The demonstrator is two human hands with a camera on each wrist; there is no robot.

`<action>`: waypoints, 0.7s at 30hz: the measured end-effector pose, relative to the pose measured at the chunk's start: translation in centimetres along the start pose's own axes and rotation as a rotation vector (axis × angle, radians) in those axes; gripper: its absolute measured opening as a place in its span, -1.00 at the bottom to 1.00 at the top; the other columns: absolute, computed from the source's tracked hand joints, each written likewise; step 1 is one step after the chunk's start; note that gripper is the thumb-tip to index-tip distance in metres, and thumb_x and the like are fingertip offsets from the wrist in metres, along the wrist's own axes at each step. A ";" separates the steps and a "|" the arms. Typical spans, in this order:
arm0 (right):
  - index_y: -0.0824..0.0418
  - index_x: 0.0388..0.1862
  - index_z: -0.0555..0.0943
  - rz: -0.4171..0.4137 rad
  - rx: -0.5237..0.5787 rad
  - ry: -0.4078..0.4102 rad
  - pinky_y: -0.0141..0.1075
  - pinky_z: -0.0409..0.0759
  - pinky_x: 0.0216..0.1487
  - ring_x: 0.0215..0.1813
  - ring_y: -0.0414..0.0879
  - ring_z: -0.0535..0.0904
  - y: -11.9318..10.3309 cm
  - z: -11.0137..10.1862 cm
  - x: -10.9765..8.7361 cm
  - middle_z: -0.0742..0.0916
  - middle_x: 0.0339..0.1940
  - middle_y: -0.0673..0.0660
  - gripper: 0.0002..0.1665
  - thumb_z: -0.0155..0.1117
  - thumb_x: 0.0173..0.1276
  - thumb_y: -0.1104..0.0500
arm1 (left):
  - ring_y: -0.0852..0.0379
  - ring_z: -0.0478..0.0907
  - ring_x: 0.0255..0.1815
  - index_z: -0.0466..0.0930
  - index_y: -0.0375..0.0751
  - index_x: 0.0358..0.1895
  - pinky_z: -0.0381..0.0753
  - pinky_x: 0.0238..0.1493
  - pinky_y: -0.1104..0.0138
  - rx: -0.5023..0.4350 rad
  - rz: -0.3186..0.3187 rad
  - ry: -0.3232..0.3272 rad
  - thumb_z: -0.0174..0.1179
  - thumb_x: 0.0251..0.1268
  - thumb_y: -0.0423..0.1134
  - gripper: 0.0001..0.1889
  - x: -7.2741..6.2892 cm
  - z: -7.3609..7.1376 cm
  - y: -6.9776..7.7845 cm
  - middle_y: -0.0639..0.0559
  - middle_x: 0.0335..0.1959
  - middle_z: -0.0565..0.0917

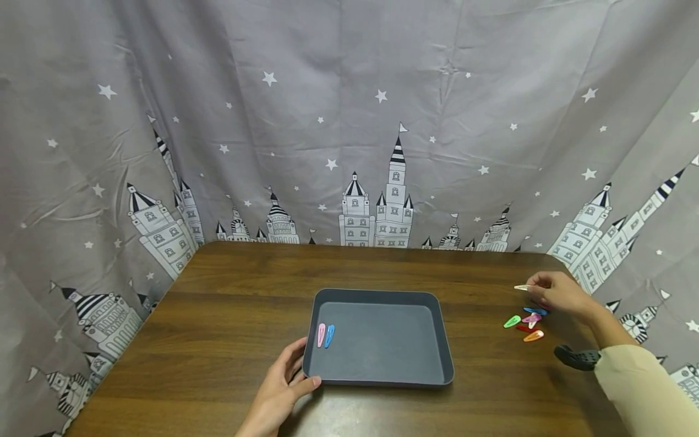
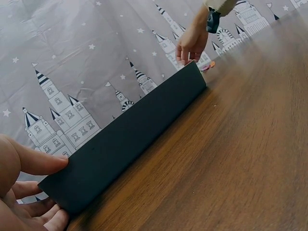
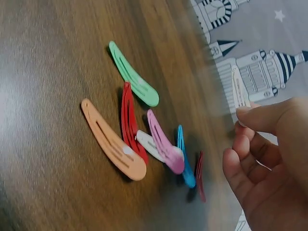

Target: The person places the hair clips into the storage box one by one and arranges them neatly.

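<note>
White plastic-looking hair clip (image 3: 238, 89), pinched by one end between thumb and fingers of the right hand (image 1: 558, 292), is held up at the right of the head view, its free end pointing left. Just below that hand I can see a loose cluster of clips on the counter (image 1: 229, 303). The right wrist view sorts them out: a green clip (image 3: 132, 72) at top, an orange clip (image 3: 110, 137) lowest to the left, a red clip (image 3: 128, 118) beside it, then a pink clip (image 3: 163, 142) lying across a second white clip (image 3: 148, 143), with a blue clip (image 3: 184, 159) and a thin dark red clip (image 3: 200, 178) farther right.

Well apart from these, at lower centre of the head view, sits a dark grey tray (image 1: 382, 340). Near its left wall two more clips lie side by side, one pale pink (image 1: 321, 335) and one bright blue (image 1: 330, 337). The left hand (image 1: 281, 382) holds the tray's near left corner, thumb on the rim and the other fingers curled low against the side.

Outward from there, a cream sleeve (image 1: 644, 388) and a black band (image 1: 579, 359) show at lower right, and a grey curtain (image 1: 273, 36) printed with stars and castles fills the upper frame.
</note>
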State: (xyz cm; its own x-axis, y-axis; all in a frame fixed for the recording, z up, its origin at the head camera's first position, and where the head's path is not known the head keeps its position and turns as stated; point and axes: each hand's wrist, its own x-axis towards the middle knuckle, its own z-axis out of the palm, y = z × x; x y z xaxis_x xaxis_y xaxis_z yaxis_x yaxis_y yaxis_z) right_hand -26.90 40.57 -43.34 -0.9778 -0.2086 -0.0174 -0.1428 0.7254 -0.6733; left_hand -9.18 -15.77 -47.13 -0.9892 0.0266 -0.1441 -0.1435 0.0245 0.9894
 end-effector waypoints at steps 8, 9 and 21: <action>0.44 -0.10 0.58 -0.018 0.053 -0.047 -0.32 0.44 -0.62 -0.55 -0.08 0.46 -1.0 0.3 0.5 0.57 -0.50 0.15 -0.82 0.21 0.56 0.28 | -0.36 0.20 0.53 0.20 -0.38 0.55 0.29 0.48 -0.10 -0.004 0.004 -0.006 0.35 0.21 -0.56 -0.18 0.0 0.0 -0.1 -0.44 0.51 0.28; 0.44 -0.10 0.58 -0.022 0.053 -0.050 -0.33 0.44 -0.63 -0.55 -0.09 0.46 -1.1 0.4 0.6 0.57 -0.49 0.14 -0.83 0.21 0.55 0.29 | -0.36 0.20 0.53 0.20 -0.39 0.55 0.29 0.48 -0.10 -0.007 0.003 -0.008 0.35 0.21 -0.56 -0.18 0.0 0.0 -0.1 -0.44 0.51 0.27; 0.35 -0.19 0.62 -0.089 -0.026 -0.050 -0.35 0.53 -0.43 -0.39 -0.11 0.50 -2.0 1.2 1.2 0.64 -0.38 0.12 -0.95 0.24 0.49 0.35 | -0.37 0.19 0.53 0.17 -0.39 0.56 0.38 0.44 -0.01 -0.016 -0.005 -0.011 0.34 0.22 -0.57 -0.17 -0.1 0.0 0.0 -0.45 0.53 0.24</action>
State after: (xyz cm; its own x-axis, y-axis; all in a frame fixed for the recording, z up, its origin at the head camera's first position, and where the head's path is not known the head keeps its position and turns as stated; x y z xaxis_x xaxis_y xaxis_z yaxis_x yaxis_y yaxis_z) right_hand -27.56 38.09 -42.95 -0.9523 -0.3051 0.0043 -0.2335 0.7195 -0.6541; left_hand -9.09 -15.81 -47.14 -0.9881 0.0371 -0.1495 -0.1492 0.0086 0.9888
